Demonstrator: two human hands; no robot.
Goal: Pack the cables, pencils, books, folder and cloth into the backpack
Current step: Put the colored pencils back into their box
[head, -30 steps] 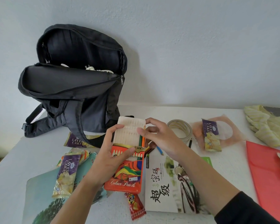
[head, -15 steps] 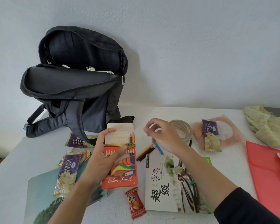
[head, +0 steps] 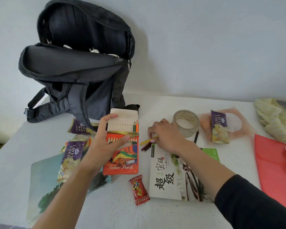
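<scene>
Fingertips (head: pixel 151 132) of right hand (head: pixel 166 136) pinch pencil (head: pixel 145 142); left hand (head: pixel 106 142) grips box (head: pixel 122 164).

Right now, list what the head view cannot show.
Black fabric backpack: contents hidden by its front panel.
Red plastic folder: cut off by the right edge.
Loose coloured pencils: count hidden under the right hand.
Orange cardboard pencil box: partly covered by the left hand.

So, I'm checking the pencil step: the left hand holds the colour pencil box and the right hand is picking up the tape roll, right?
Not the tape roll. The left hand holds the colour pencil box, but the right hand pinches a loose yellow pencil on the table; the tape roll merely stands beside that hand. The head view shows it.
</scene>
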